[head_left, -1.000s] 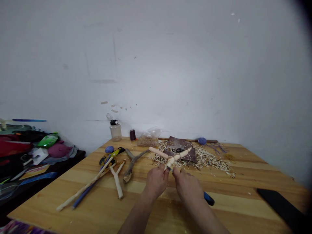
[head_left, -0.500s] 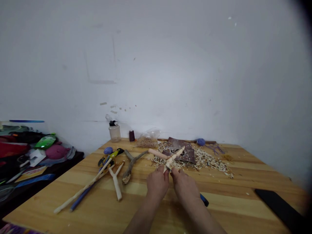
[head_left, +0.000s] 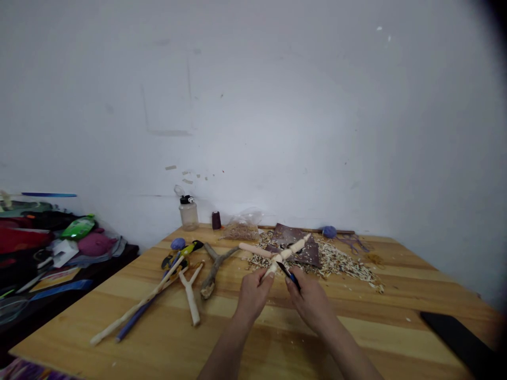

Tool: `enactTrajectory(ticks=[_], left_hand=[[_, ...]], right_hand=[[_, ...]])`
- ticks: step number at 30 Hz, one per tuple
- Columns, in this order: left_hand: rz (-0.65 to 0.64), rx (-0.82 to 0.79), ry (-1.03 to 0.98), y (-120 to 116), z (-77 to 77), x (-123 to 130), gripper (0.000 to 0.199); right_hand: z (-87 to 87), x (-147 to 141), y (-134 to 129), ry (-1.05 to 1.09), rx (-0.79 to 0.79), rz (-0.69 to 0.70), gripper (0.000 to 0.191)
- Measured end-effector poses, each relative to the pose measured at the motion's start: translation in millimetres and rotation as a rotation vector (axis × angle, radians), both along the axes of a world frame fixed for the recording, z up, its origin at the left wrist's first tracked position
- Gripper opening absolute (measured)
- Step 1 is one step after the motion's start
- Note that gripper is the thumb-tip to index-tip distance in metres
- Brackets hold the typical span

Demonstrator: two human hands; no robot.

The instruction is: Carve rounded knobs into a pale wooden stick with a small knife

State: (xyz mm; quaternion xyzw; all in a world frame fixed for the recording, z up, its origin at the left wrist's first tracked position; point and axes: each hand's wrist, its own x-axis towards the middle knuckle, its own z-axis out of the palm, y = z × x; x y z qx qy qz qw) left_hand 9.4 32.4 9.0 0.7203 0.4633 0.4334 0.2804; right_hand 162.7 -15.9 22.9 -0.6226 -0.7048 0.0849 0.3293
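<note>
My left hand [head_left: 253, 292] is closed around the lower end of a peeled forked stick [head_left: 291, 250]. Its two prongs point away from me, one to the left and one to the right, over the wood shavings. In my right hand [head_left: 309, 295] is a utility knife [head_left: 292, 277] with a blue-and-black handle. The dark blade lies close to the stick near the fork; whether it touches the wood, I cannot tell. Beneath the stick, brown sandpaper sheets [head_left: 311, 254] lie among the shavings [head_left: 344, 264].
Left of my hands lie a bark-covered forked branch [head_left: 214, 269], a smaller peeled fork [head_left: 190, 298] and long sticks [head_left: 132, 311]. A bottle [head_left: 189, 215], a thread spool [head_left: 216, 220] and a plastic bag [head_left: 241, 230] stand by the wall. A black flat object [head_left: 455, 332] lies right.
My right hand has moved a little right, away from my left, and the knife blade now shows. The camera view has shifted slightly. My left hand still holds the stick.
</note>
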Motion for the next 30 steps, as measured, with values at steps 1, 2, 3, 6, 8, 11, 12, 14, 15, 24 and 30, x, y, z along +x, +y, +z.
enactTrajectory(ticks=[1, 2, 3, 6, 8, 11, 12, 14, 15, 24, 30], left_hand=[[0.002, 0.004, 0.001, 0.1, -0.5, 0.0, 0.033], [0.001, 0.009, -0.001, 0.3, -0.9, -0.1, 0.033], [-0.003, 0.014, -0.004, 0.3, -1.1, -0.3, 0.033], [-0.015, 0.034, -0.011, -0.3, -0.3, -1.0, 0.033], [-0.027, 0.041, -0.010, -1.3, 1.2, -1.4, 0.033], [-0.039, 0.035, -0.012, -3.1, 3.1, -1.6, 0.033], [-0.037, 0.035, -0.012, -3.5, 3.4, -1.7, 0.033], [-0.036, 0.039, -0.010, -3.8, 3.7, -1.9, 0.033], [-0.038, 0.040, -0.011, -3.8, 3.6, -2.0, 0.033], [-0.056, 0.028, -0.025, -2.7, 5.0, -2.4, 0.033], [-0.077, 0.020, -0.047, -2.6, 4.2, -2.9, 0.033]], right_hand=[[-0.6, -1.2, -0.2, -0.015, -0.005, 0.009, 0.022], [-1.1, -2.4, -0.5, -0.030, -0.011, 0.015, 0.023], [-1.4, -3.5, -1.0, -0.045, -0.016, 0.015, 0.024], [-2.3, -5.8, -2.3, -0.080, -0.017, 0.019, 0.025], [-2.8, -6.4, -2.7, -0.102, -0.008, 0.023, 0.024], [-3.1, -6.7, -2.8, -0.133, -0.003, 0.009, 0.023], [-3.0, -6.7, -2.8, -0.139, -0.006, 0.003, 0.023], [-2.7, -6.6, -2.7, -0.149, -0.011, -0.005, 0.023], [-2.6, -6.5, -2.7, -0.153, -0.013, -0.008, 0.023], [-0.9, -6.8, -4.3, -0.196, -0.002, -0.031, 0.021], [-0.8, -6.6, -4.3, -0.186, -0.001, -0.017, 0.021]])
